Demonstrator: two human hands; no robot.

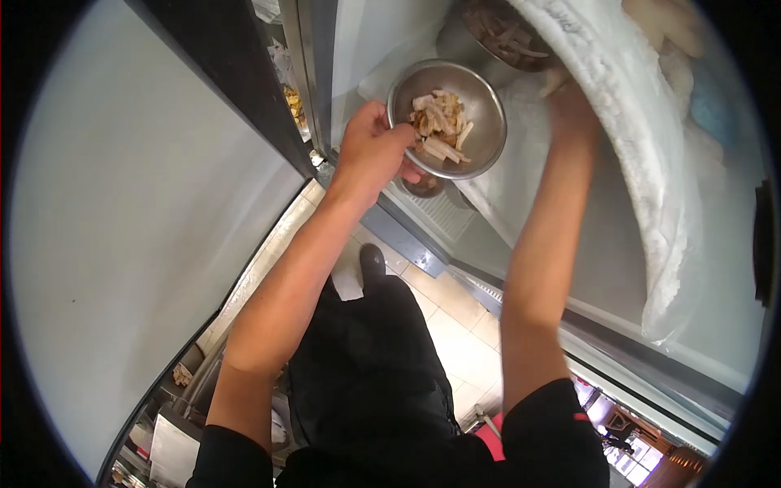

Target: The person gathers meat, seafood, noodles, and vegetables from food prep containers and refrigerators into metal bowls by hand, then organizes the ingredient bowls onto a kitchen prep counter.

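Observation:
My left hand [376, 150] grips the rim of a round steel bowl [486, 134], thumb inside the edge and fingers beneath. Pale, brown-edged strips of what looks like cooked meat [440, 122] lie in the bottom of this bowl. Inside the refrigerator, my right hand [573, 110] reaches toward a larger metal pot [460, 45], just below and right of it. More meat strips [504, 37] fill that pot. Blur and the dim interior hide the fingers of my right hand, so its grip does not show.
A white, frosty-looking plastic-covered edge [626, 138] curves down beside my right arm. Bagged items [708, 106] sit behind it. A small bowl [424, 186] stands under the held one. The large door [146, 203] is swung open on the left; tiled floor [447, 297] lies below.

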